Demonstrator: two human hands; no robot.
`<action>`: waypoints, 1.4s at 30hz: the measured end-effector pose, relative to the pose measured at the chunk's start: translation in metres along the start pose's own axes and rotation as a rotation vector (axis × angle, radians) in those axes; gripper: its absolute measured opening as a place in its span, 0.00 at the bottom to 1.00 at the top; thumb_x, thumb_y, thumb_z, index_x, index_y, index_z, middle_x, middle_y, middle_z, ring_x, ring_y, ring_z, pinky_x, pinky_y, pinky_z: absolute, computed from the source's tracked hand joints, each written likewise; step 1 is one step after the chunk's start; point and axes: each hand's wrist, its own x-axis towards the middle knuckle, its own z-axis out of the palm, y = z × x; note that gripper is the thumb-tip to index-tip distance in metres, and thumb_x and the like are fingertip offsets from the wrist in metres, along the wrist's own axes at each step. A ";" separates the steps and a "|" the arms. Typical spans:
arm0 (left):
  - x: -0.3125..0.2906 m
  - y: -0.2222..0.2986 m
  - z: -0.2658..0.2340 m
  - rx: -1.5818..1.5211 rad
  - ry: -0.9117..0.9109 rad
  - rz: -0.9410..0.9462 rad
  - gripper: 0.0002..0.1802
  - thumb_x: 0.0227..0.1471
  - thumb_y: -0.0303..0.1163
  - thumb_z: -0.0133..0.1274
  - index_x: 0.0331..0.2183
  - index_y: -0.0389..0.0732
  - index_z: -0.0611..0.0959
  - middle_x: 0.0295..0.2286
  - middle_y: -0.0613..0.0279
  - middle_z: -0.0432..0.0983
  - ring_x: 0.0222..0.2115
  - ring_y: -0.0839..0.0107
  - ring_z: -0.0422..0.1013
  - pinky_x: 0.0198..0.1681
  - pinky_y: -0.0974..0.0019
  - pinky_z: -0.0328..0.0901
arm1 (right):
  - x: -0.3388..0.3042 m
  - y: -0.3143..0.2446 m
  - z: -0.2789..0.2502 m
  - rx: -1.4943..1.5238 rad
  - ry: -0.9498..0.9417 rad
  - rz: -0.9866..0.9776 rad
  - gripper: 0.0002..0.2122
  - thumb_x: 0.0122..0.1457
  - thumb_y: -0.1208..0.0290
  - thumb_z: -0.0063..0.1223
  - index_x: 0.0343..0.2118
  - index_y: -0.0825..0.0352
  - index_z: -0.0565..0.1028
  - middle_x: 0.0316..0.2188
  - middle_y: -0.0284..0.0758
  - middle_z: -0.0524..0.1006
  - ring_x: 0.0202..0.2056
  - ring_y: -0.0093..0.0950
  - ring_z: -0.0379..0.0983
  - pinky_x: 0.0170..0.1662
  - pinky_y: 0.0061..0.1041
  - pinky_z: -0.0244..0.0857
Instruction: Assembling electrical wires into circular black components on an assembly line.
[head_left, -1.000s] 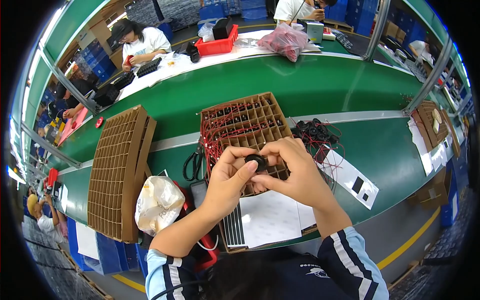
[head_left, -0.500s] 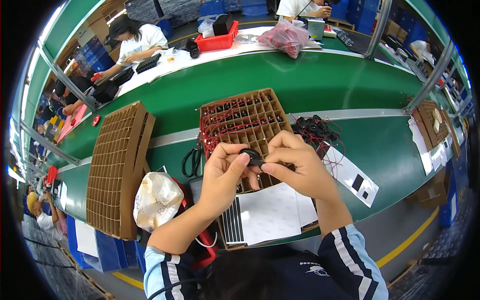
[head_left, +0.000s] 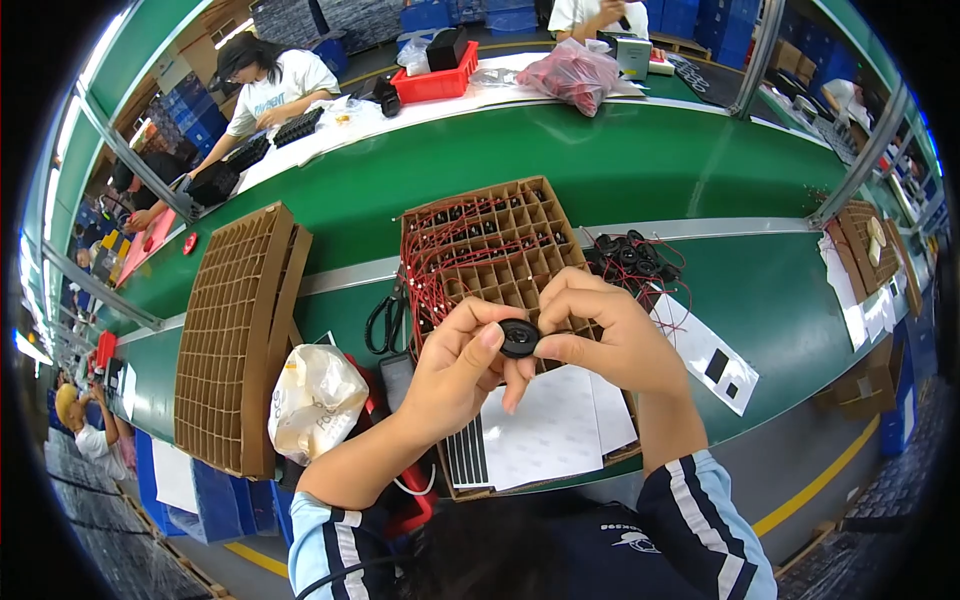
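A small round black part, which looks like a speaker, is held up between my two hands with its ringed face turned upward. My left hand pinches its left edge between thumb and fingers. On the opposite edge, the thumb and forefinger of my right hand close on the rim; whether they also hold a thin strip is unclear. Below lies a cardboard divider box, its cells holding black parts with red wires. A white sheet with black strips covers its near end.
Black round parts with red wires are heaped right of the box, beside a white sheet with black pieces. Scissors, a white plastic bag and stacked cardboard dividers stand left. Co-workers sit across the green bench.
The round black part has turned from nearly edge-on to face-up. Both hands have shifted slightly nearer to me and to the right, still gripping it.
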 end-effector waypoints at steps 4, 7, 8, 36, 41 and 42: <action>0.002 0.004 0.005 -0.069 -0.027 0.032 0.12 0.57 0.38 0.36 0.36 0.39 0.62 0.25 0.50 0.70 0.15 0.69 0.67 0.20 0.72 0.62 | 0.000 0.004 0.001 0.250 -0.045 0.007 0.06 0.47 0.72 0.55 0.22 0.69 0.72 0.25 0.30 0.66 0.28 0.21 0.60 0.32 0.19 0.54; -0.001 0.004 0.004 0.132 0.033 0.036 0.11 0.58 0.38 0.34 0.34 0.40 0.60 0.25 0.50 0.70 0.15 0.71 0.67 0.19 0.75 0.61 | 0.000 0.003 0.003 0.261 -0.035 0.003 0.06 0.47 0.72 0.55 0.22 0.69 0.73 0.25 0.30 0.66 0.28 0.21 0.60 0.32 0.20 0.54; -0.001 0.003 0.003 0.280 0.074 0.049 0.11 0.58 0.38 0.33 0.35 0.39 0.61 0.25 0.51 0.70 0.15 0.72 0.67 0.20 0.75 0.61 | 0.000 0.003 0.003 0.261 -0.032 0.008 0.06 0.47 0.72 0.55 0.22 0.69 0.73 0.25 0.30 0.66 0.29 0.21 0.61 0.32 0.20 0.54; 0.003 0.000 0.005 0.198 0.108 -0.036 0.13 0.53 0.31 0.45 0.37 0.38 0.60 0.25 0.54 0.72 0.18 0.73 0.70 0.19 0.76 0.60 | 0.003 0.008 0.004 0.077 -0.011 -0.029 0.09 0.49 0.69 0.54 0.20 0.70 0.71 0.19 0.31 0.66 0.24 0.22 0.62 0.26 0.20 0.56; 0.007 -0.004 0.003 0.176 0.187 -0.017 0.13 0.53 0.31 0.45 0.37 0.38 0.61 0.24 0.59 0.71 0.18 0.75 0.68 0.20 0.76 0.61 | 0.004 0.011 0.004 0.132 0.004 -0.052 0.07 0.49 0.72 0.53 0.21 0.70 0.71 0.21 0.31 0.66 0.25 0.22 0.62 0.28 0.20 0.56; 0.008 -0.004 0.004 0.177 0.180 -0.001 0.13 0.53 0.31 0.45 0.37 0.38 0.60 0.24 0.59 0.70 0.18 0.75 0.68 0.20 0.76 0.62 | 0.004 0.011 0.004 0.098 0.033 -0.057 0.08 0.50 0.71 0.53 0.21 0.70 0.72 0.20 0.32 0.66 0.23 0.23 0.62 0.26 0.21 0.55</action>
